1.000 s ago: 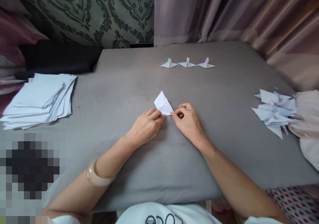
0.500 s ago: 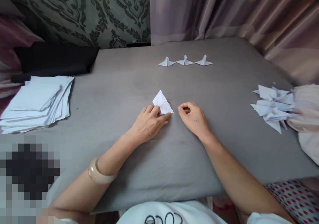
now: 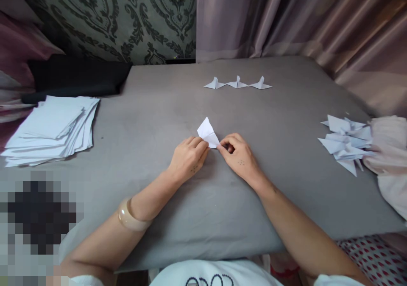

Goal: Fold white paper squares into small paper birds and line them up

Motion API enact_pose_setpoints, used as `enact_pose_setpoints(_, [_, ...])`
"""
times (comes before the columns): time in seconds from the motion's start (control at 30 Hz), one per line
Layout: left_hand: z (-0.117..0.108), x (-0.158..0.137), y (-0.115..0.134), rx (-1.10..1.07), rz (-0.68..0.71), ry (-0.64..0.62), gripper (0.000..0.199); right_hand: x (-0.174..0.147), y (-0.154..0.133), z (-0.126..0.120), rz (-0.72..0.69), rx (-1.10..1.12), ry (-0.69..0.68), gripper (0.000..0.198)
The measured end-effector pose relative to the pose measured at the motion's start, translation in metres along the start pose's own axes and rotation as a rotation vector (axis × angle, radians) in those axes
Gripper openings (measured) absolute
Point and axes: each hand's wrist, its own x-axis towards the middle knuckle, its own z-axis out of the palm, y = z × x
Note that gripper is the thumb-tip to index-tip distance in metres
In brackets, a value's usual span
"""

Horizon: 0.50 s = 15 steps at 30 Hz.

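Note:
A small piece of folded white paper (image 3: 208, 133) lies on the grey cloth in front of me, one point facing away. My left hand (image 3: 190, 156) is closed on its lower left edge, the fingers covering that corner. At the lower right corner, my right hand (image 3: 240, 156) pinches the paper between thumb and forefinger, the other fingers curled. Three folded paper cranes (image 3: 238, 82) stand in a row at the back of the table. More folded paper cranes (image 3: 346, 141) are heaped at the right.
A stack of white paper sheets (image 3: 54, 127) lies at the left, with a black cloth (image 3: 79, 76) behind it. A pale bundled fabric (image 3: 389, 150) sits at the right edge, beside the heap. Grey cloth covers the table (image 3: 152, 107); curtains (image 3: 235, 18) hang behind.
My right hand has moved left and now grips the paper's lower right corner. My left forefinger has drawn back from that corner and bent in. The view has shifted slightly.

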Motion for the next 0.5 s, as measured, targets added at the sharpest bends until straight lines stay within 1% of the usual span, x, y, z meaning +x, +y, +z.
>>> enact_pose_setpoints(0.07, [-0.001,0.000,0.000,-0.008,-0.017,0.073,0.015,-0.001,-0.002,0.000,-0.063,0.013,0.017,0.007])
enact_pose_setpoints(0.1, [-0.002,-0.001,0.000,-0.007,-0.044,0.134,0.013,-0.002,-0.003,-0.001,-0.102,-0.003,0.035,0.007])
enact_pose_setpoints(0.13, [-0.003,-0.001,0.001,0.003,-0.081,0.201,0.016,-0.003,-0.005,-0.002,-0.147,-0.036,0.054,0.009])
enact_pose_setpoints(0.17, [-0.005,-0.001,0.002,0.024,-0.117,0.266,0.023,-0.004,-0.007,-0.003,-0.198,-0.084,0.080,0.012])
enact_pose_setpoints(0.23, [-0.008,-0.001,0.004,0.092,-0.159,0.349,0.036,-0.005,-0.011,-0.005,-0.312,-0.203,0.150,0.017])
enact_pose_setpoints(0.3, [-0.011,-0.002,0.005,0.156,-0.125,0.336,0.036,-0.005,-0.013,-0.008,-0.420,-0.311,0.196,0.021])
enact_pose_setpoints(0.37, [-0.013,-0.002,0.004,0.179,-0.053,0.266,0.028,-0.004,-0.014,-0.009,-0.487,-0.381,0.184,0.024])
enact_pose_setpoints(0.43, [-0.012,-0.002,0.003,0.170,0.015,0.185,0.020,-0.005,-0.013,-0.009,-0.502,-0.418,0.135,0.025])
enact_pose_setpoints(0.5, [-0.010,-0.003,0.001,0.153,0.061,0.129,0.019,-0.007,-0.010,-0.010,-0.476,-0.434,0.080,0.025])
